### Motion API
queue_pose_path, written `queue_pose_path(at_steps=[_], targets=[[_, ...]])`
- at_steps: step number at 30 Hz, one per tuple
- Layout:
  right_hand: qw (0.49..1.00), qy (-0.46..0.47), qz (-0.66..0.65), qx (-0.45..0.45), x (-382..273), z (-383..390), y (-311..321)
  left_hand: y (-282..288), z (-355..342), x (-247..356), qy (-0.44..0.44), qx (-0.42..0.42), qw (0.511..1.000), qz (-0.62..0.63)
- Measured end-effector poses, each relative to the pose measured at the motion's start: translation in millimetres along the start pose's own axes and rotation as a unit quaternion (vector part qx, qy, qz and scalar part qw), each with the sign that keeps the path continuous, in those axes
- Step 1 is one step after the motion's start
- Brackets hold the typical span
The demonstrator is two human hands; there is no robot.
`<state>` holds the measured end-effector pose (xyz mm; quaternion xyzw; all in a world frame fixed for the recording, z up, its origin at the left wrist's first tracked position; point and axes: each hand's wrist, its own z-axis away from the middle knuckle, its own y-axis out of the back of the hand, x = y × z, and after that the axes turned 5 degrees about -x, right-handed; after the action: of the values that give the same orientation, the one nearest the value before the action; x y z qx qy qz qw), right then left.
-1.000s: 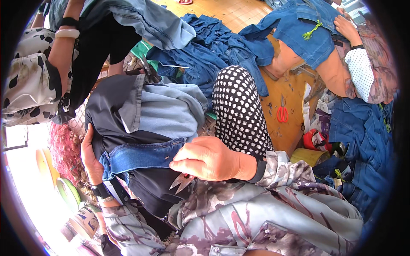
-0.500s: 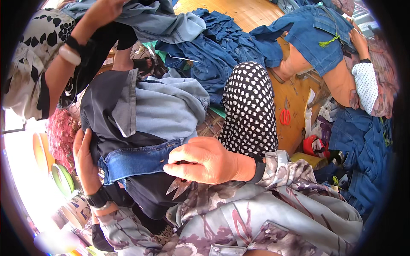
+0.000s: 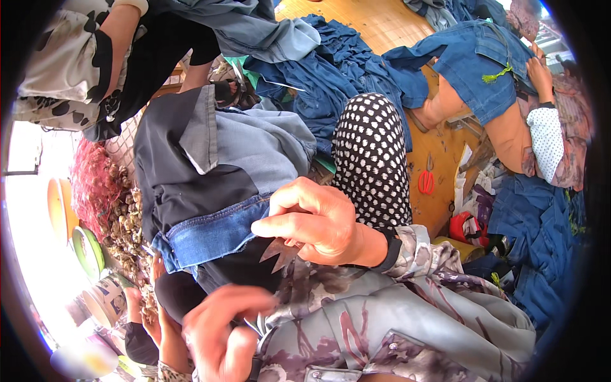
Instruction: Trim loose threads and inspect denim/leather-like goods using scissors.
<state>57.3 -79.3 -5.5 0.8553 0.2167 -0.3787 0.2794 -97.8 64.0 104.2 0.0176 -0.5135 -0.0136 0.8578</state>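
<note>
Across my lap lies a black and grey garment (image 3: 181, 137) with a blue denim strip (image 3: 213, 235) along its near side. My right hand (image 3: 321, 223) is closed round a pair of scissors (image 3: 280, 253), whose two blades stick out below the fingers, spread in a V. Its thumb and forefinger meet at the right end of the denim strip; whether they pinch the cloth I cannot tell. Close to my body, below the strip, my left hand (image 3: 229, 328) is smeared by motion, apart from the strip, and what its fingers do is unclear.
Heaped jeans (image 3: 344, 70) lie ahead. On the right a person holds denim shorts (image 3: 480, 70). Red-handled scissors (image 3: 426, 181) rest on the wooden board. Another person's hand (image 3: 153, 325) is at lower left, near dried bulbs (image 3: 124, 223) and a green basin (image 3: 88, 251).
My left hand has left the garment's left edge and come down toward my body. My right hand rose slightly with the scissors. The person at upper left has shifted an arm upward.
</note>
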Motion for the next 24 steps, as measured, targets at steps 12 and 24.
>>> queue_pose_path(at_steps=[12, 24], targets=[[0.985, 0.118, 0.116, -0.050, -12.1, -6.2, -25.8, 0.4, -73.6, -58.8, 0.007, 0.250, 0.873, 0.420], [0.993, -0.070, -0.059, -0.069, -5.9, -31.3, -17.3, 32.6, -88.3, -80.3, -0.139, 0.126, 0.879, 0.439]])
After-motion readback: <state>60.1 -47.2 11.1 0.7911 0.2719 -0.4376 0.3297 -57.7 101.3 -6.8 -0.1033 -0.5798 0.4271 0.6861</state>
